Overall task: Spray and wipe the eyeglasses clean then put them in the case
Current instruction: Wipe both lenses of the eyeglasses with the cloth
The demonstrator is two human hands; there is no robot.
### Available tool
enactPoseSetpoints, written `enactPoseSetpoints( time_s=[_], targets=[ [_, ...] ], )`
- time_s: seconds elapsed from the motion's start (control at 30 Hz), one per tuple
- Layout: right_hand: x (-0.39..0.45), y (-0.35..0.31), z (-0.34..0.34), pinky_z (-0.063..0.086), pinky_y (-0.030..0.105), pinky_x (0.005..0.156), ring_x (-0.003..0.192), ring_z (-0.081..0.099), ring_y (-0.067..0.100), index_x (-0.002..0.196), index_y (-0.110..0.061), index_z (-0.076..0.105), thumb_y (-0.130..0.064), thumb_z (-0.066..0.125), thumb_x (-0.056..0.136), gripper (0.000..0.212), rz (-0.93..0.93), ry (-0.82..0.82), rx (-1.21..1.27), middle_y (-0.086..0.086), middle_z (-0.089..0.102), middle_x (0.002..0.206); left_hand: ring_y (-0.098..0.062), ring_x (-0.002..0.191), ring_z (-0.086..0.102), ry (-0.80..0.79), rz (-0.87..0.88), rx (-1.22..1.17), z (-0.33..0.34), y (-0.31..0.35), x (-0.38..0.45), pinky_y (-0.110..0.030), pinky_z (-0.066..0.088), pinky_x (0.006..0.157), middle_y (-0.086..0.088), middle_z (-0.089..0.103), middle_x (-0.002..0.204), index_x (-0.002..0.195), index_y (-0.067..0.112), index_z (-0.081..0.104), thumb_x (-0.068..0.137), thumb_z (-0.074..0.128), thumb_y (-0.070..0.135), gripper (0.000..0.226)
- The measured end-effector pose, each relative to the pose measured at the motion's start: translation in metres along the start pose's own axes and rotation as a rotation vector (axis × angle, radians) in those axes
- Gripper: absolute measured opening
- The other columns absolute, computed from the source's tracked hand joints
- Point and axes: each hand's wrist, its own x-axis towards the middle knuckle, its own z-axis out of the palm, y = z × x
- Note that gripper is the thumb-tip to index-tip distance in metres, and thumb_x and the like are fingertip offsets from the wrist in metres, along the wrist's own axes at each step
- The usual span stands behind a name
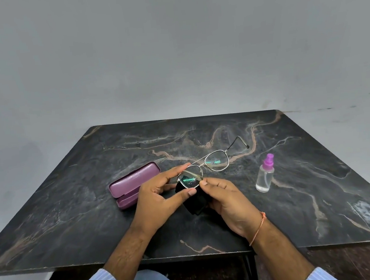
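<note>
We are holding eyeglasses (202,164) above desk (74,218) centre. Left hand (160,198) fingers (179,169) are pinching frame at near lens. Right hand (228,201) is gripping black cloth (195,203) under that lens, thumb pressing lens rim. Purple case (131,183) is lying open toward left edge. Spray bottle (264,175) is standing upright toward right edge.

Purple case (132,183), black cloth (194,203), purple-capped clear spray bottle (265,174), dark veined marble table (297,185).
</note>
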Motion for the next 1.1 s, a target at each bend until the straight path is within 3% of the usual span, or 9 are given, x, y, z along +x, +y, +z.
enactPoseSetpoints(
  time_s=[0.2,0.3,0.37,0.5,0.67,0.8,0.9,1.1],
  targets=[
    [0.0028,0.0013,-0.0028,0.059,0.032,0.085,0.096,0.069,0.025,0.106,-0.002,0.074,-0.017,0.053,0.107,0.026,0.032,-0.03,0.045,0.016,0.074,0.103,-0.016,0.123,0.077,0.018,-0.005,-0.017,0.0009,-0.0027,0.0005,-0.051,0.063,0.106,0.007,0.083,0.126,0.138,0.021,0.075,0.081,0.092,0.023,0.06],
    [0.0071,0.0043,-0.0071,0.052,0.037,0.089,0.108,0.06,0.029,0.136,0.006,0.061,-0.021,0.055,0.103,0.043,0.06,-0.088,0.069,0.024,0.063,0.127,-0.018,0.125,0.077,0.026,0.02,-0.005,0.0022,-0.0034,0.0002,-0.052,0.062,0.106,0.006,0.082,0.128,0.138,0.019,0.075,0.08,0.093,0.022,0.06],
    [0.0089,0.0059,-0.007,0.048,0.039,0.089,0.108,0.06,0.026,0.142,0.004,0.058,-0.02,0.058,0.1,0.048,0.086,-0.111,0.12,0.025,0.058,0.132,-0.017,0.127,0.076,0.037,0.049,-0.001,0.0022,-0.0031,-0.0001,-0.048,0.062,0.108,0.006,0.081,0.132,0.138,0.018,0.075,0.08,0.093,0.021,0.061],
    [0.0073,0.0062,-0.0064,0.052,0.035,0.083,0.098,0.066,0.019,0.141,-0.003,0.063,-0.013,0.062,0.097,0.045,0.077,-0.087,0.217,0.017,0.065,0.127,-0.017,0.137,0.07,0.062,0.112,-0.003,0.0022,-0.0057,-0.0001,-0.046,0.062,0.107,0.007,0.074,0.144,0.134,0.016,0.075,0.08,0.093,0.019,0.057],
    [0.004,0.007,-0.0082,0.056,0.036,0.084,0.098,0.069,0.02,0.136,-0.012,0.068,-0.004,0.062,0.1,0.037,0.033,-0.032,0.259,0.014,0.072,0.123,-0.019,0.138,0.069,0.071,0.15,-0.007,0.0022,-0.0094,0.0004,-0.044,0.062,0.108,0.003,0.073,0.146,0.134,0.009,0.076,0.079,0.094,0.019,0.059],
    [0.0025,0.0061,-0.0061,0.056,0.039,0.087,0.1,0.069,0.022,0.144,-0.01,0.062,-0.005,0.064,0.099,0.045,0.047,-0.073,0.216,0.015,0.07,0.128,-0.02,0.139,0.069,0.054,0.157,-0.038,0.0019,-0.0091,0.0009,-0.037,0.057,0.114,0.0,0.074,0.145,0.133,0.006,0.076,0.078,0.093,0.016,0.058],
    [0.0008,0.0046,-0.0027,0.056,0.04,0.088,0.092,0.072,0.018,0.141,-0.004,0.063,-0.003,0.061,0.099,0.041,0.076,-0.092,0.185,0.01,0.076,0.112,-0.017,0.137,0.07,0.052,0.172,-0.024,0.0019,-0.0073,0.0012,-0.034,0.056,0.115,0.002,0.075,0.144,0.131,0.011,0.077,0.078,0.094,0.016,0.056],
    [0.0011,0.0028,-0.0052,0.058,0.038,0.086,0.092,0.074,0.023,0.135,-0.003,0.067,0.001,0.068,0.093,0.042,0.038,0.004,0.234,0.016,0.075,0.114,-0.017,0.133,0.073,0.059,0.187,0.003,0.0024,-0.0075,0.0015,-0.033,0.059,0.11,0.001,0.076,0.141,0.132,0.008,0.077,0.079,0.094,0.016,0.057]
  ],
)
